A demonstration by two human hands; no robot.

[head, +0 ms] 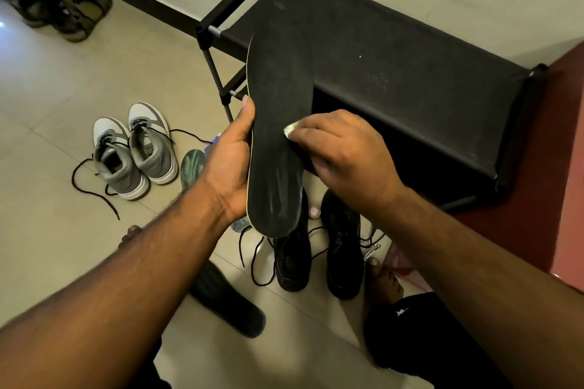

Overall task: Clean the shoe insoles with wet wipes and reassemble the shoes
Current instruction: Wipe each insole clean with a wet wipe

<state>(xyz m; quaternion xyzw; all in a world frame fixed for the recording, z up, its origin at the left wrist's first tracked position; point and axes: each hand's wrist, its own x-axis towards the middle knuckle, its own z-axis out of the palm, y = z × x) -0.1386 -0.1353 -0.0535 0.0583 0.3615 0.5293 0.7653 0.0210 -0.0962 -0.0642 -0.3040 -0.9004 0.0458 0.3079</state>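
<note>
A black insole (278, 136) is held up in the air in front of the person, above the floor (63, 230) and partly overlapping the view of a black shoe rack (410, 79). The left hand (230, 161) grips the insole along its left edge, thumb on the upper face and fingers hidden behind it. The right hand (341, 148) presses a small white wet wipe (290, 129) against the middle of the insole's top face, fingers curled over the wipe so that only a corner shows.

This looks like the wiping step, partway through one insole; pale streaks near the heel end suggest moisture or wear, though which is unclear. The next move probably calls for drawing the wipe along the length while the left hand keeps the insole steady, then fitting it back into its shoe.

Directly below lie two black shoes (316, 249) with loose laces. Another dark insole (227, 300) lies on the floor near the left forearm, and a greenish patterned insole (191, 167) lies beside a pair of grey and white sneakers (136, 148) further left. Sandals (69, 6) sit by the far wall.

A small white logo shows on dark clothing at lower right, too small to read; the lettering inside one sneaker is blurred.
</note>
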